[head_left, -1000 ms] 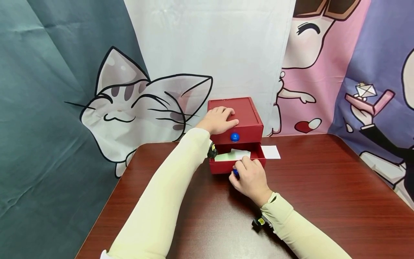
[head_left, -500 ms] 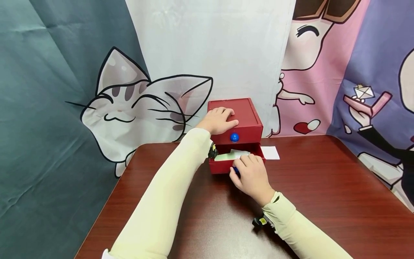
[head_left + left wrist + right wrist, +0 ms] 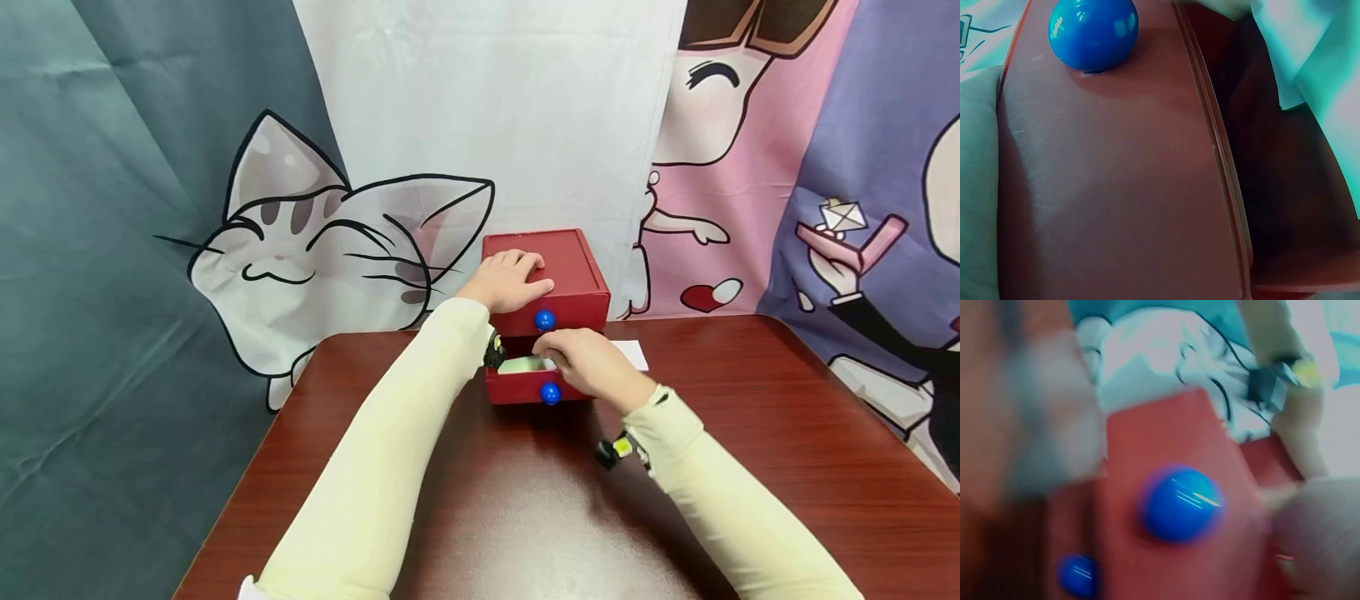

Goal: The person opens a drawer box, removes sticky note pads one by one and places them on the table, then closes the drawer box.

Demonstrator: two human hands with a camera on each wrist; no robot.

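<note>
A red two-drawer box [image 3: 573, 262] stands at the back of the table, its lower drawer [image 3: 517, 388] pulled out. My left hand [image 3: 506, 281] rests on the box top with fingers spread. Over the drawer's right part is my right hand [image 3: 588, 360], its fingers loosely bent downward and partly hidden. Pale green and white papers [image 3: 521, 364] lie in the drawer; the left wrist view shows paper [image 3: 1335, 94] close up, beside the upper drawer front [image 3: 1116, 187]. Blue knobs sit on the upper front [image 3: 544, 320] and lower front [image 3: 551, 393].
A white card [image 3: 632, 354] lies on the brown table [image 3: 480, 517] right of the box. Cloth backdrops with cartoon drawings hang behind, among them a cat [image 3: 277, 250]. Blur covers much of the right wrist view.
My right hand has let go of the lower drawer's blue knob and moved up over the open drawer, baring the knob. My left hand stays on the box top.
</note>
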